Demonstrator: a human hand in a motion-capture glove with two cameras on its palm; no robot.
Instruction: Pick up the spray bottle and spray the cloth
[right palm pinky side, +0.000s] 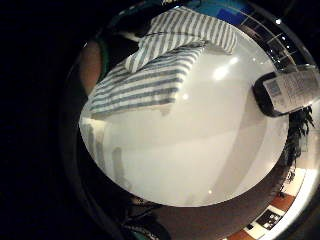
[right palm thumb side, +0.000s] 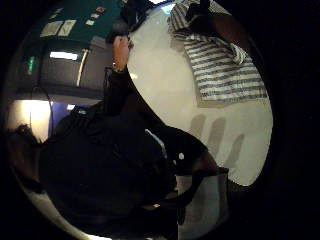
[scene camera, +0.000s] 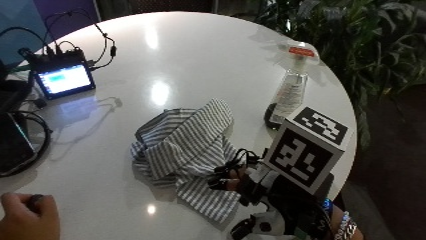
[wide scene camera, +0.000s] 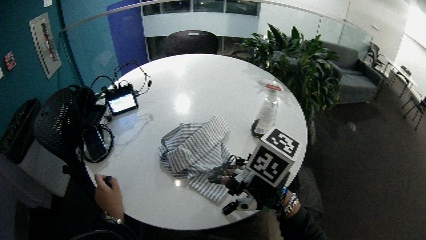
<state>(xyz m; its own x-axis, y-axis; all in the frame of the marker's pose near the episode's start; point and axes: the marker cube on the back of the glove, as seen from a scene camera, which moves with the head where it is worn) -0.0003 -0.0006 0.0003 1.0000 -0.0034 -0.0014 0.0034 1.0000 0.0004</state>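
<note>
1. Round white table (scene camera: 186, 60). A striped cloth (scene camera: 190, 150) lies crumpled near the edge where the person stands.
2. The spray bottle (scene camera: 291, 87) stands upright on the table beyond the cloth, near the far rim, apart from the cloth. Clear body, pale spray head with an orange-red mark.
3. The gloved right hand (scene camera: 249, 182) hangs over the near corner of the cloth. Fingers look loosely extended; they grip nothing. The hand is well apart from the bottle.
4. Little-finger palm view: cloth (right palm pinky side: 150, 70) on bare tabletop, bottle's (right palm pinky side: 287, 90) labelled body lying at the view's edge.
5. Thumb palm view: cloth (right palm thumb side: 220, 65) and finger shadows on the table.
6. A small lit screen (scene camera: 63, 80) with cables sits across the table. The bare hand (scene camera: 26, 217) rests at the table's edge.
</note>
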